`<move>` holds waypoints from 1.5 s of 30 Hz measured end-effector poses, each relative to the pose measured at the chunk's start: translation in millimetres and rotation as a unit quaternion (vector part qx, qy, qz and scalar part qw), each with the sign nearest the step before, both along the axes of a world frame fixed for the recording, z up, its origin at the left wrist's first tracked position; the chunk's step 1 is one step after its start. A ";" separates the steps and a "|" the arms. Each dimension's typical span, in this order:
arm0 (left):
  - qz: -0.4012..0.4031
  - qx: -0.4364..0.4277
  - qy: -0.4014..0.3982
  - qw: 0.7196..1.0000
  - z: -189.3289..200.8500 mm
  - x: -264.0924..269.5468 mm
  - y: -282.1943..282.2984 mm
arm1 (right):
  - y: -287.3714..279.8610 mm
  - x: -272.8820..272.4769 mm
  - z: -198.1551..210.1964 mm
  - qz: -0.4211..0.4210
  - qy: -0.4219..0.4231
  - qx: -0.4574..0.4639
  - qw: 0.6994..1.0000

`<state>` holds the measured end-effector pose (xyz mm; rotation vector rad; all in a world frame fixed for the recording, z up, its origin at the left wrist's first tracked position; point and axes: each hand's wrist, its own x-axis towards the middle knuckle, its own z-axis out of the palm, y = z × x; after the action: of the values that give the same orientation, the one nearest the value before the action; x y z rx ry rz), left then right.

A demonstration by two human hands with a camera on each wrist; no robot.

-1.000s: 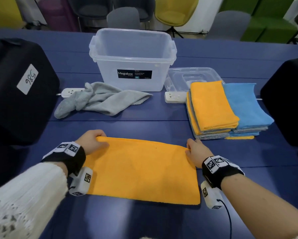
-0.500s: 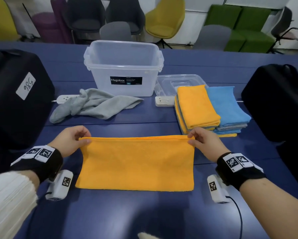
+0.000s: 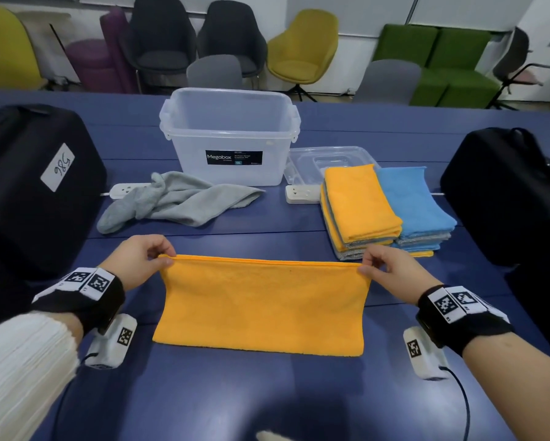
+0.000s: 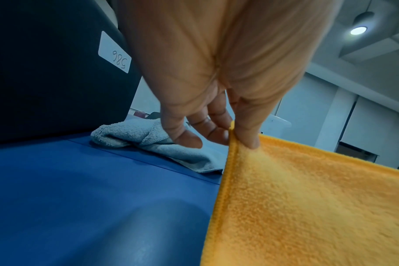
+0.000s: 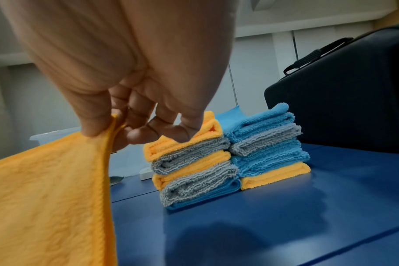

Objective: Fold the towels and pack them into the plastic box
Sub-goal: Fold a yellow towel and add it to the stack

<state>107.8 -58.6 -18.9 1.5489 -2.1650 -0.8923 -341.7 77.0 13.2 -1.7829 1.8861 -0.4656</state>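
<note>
Blue tabletop point(image 3: 267, 393): orange towel point(image 3: 261, 303) near centre, far edge lifted (near edge resting). Left hand point(image 3: 137, 259) pinches its far-left corner, right hand point(image 3: 391, 268) far-right. Box point(image 3: 229, 135) beyond, stacks point(image 3: 385, 208) right.

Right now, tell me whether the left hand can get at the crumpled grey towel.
Probably yes, once freed. The left hand pinches a corner of the orange towel, so it is occupied. The grey towel lies just beyond it on bare table, with nothing between them.
</note>
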 end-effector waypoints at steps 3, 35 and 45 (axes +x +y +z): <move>0.011 -0.001 -0.003 1.000 0.1 -1.7 0.1 | 0.3 -4.2 0.8 -0.010 0.004 0.005 1.000; 0.155 0.116 -0.146 0.970 -43.2 -93.3 -18.5 | -37.0 0.5 -54.8 -0.315 -0.022 0.111 0.942; -0.192 0.015 -0.215 0.957 -31.3 -139.2 49.0 | -1.8 80.6 -70.8 0.044 0.153 0.037 0.986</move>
<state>-31.4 -9.7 -50.2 1.4658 -2.8468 -0.7442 -261.1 75.2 -57.6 -1.9686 1.9840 -0.0897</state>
